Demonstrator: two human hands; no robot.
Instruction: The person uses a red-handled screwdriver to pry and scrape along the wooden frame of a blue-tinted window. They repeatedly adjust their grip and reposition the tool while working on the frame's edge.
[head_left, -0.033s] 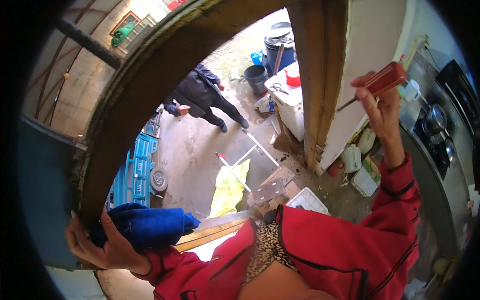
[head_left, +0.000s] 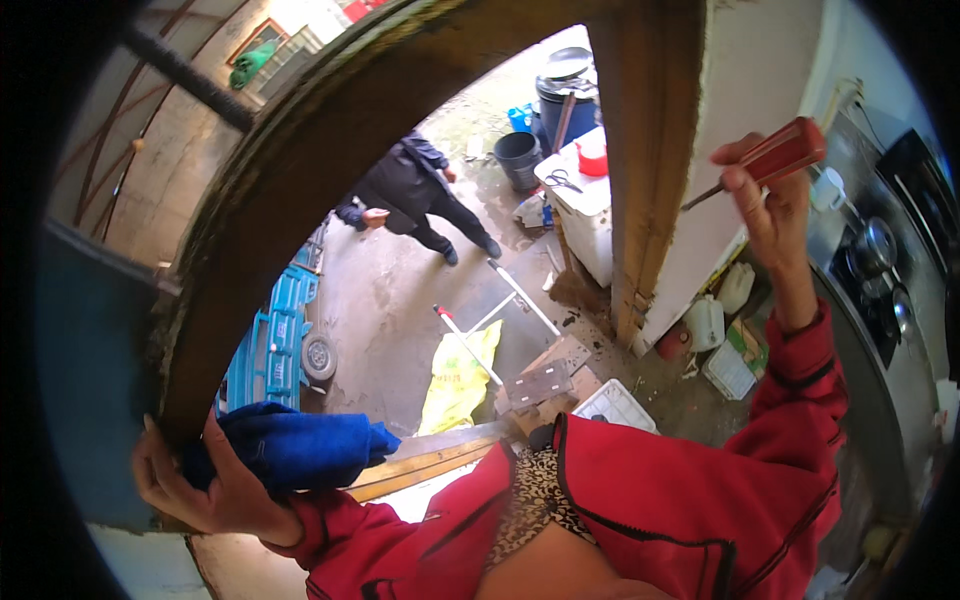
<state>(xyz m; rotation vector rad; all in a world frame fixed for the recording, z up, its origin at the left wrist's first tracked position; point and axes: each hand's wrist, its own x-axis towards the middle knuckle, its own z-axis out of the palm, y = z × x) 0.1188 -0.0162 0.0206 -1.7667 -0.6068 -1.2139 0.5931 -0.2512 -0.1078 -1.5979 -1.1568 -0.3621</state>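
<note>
Fingers of the left hand [head_left: 195,485] press a bunched blue cloth [head_left: 290,450] against the lower end of a curved wooden frame [head_left: 270,200]. Beyond the frame, a person in dark clothes [head_left: 410,195] bends over on the concrete floor [head_left: 390,290]. Raised beside the upright post [head_left: 650,170], the right hand [head_left: 765,205] is closed around a red-handled screwdriver [head_left: 780,155].

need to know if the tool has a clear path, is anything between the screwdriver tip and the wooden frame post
Nothing visible does. The right hand holds the red-handled screwdriver, its thin metal shaft pointing left toward the upright brown wooden frame post; only the white wall behind shows in the gap between the tip and the post.
</note>
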